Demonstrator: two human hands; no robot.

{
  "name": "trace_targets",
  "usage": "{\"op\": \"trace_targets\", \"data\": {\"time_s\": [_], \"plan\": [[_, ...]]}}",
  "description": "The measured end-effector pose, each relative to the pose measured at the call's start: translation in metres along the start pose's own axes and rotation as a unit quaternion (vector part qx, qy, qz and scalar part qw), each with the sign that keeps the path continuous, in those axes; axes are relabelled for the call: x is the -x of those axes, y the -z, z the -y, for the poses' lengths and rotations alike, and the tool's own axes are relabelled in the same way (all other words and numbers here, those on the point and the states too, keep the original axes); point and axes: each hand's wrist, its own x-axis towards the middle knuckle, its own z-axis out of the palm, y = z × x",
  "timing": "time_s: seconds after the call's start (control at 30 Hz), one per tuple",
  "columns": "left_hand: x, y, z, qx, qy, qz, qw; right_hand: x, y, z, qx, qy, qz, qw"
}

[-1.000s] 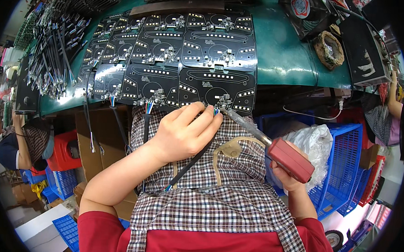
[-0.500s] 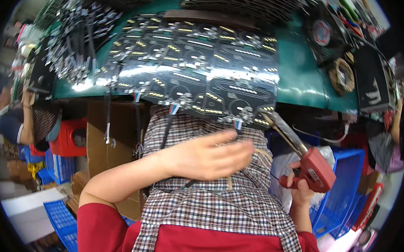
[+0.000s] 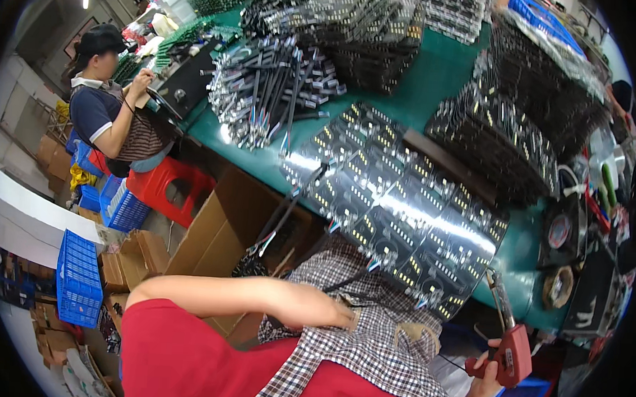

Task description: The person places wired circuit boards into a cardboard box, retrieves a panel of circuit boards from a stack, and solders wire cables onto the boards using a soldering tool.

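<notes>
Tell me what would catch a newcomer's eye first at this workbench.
First comes the sheet of glossy black circuit boards overlapping at the near edge of the green table, bright with reflected light. Next is the red soldering iron gripped in the right hand at lower right, while the left hand rests on the checked apron. Further back, a heap of cable bundles stands out.

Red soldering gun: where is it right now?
In the head view, the red soldering gun sits low on the right in the right hand, tip up toward the black circuit boards at the green table's near edge.
</notes>
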Motion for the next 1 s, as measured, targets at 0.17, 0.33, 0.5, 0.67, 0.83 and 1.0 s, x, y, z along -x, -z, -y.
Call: {"op": "trace_targets", "data": {"time_s": [0.17, 0.33, 0.5, 0.67, 0.83, 1.0], "plan": [[0.049, 0.138, 0.086, -0.195, 0.287, -0.664, 0.663, -0.047, -0.004, 0.013, 0.008, 0.001, 0.051, 0.999], [0.048, 0.186, 0.169, -0.137, 0.439, -0.707, 0.537, -0.083, -0.026, 0.018, 0.006, -0.001, 0.072, 0.997], [0.039, 0.200, 0.206, -0.119, 0.346, -0.779, 0.509, -0.090, -0.050, 0.021, 0.003, -0.061, 0.052, 0.997], [0.052, 0.207, 0.165, -0.143, 0.270, -0.750, 0.586, -0.114, -0.064, 0.035, 0.048, -0.049, 0.059, 0.996], [0.027, 0.149, 0.098, -0.178, 0.191, -0.659, 0.706, -0.137, -0.063, 0.031, 0.208, 0.006, 0.118, 0.971], [-0.024, 0.066, 0.074, -0.090, 0.209, -0.589, 0.775, -0.172, -0.127, 0.035, -0.042, -0.091, 0.192, 0.976]]}}
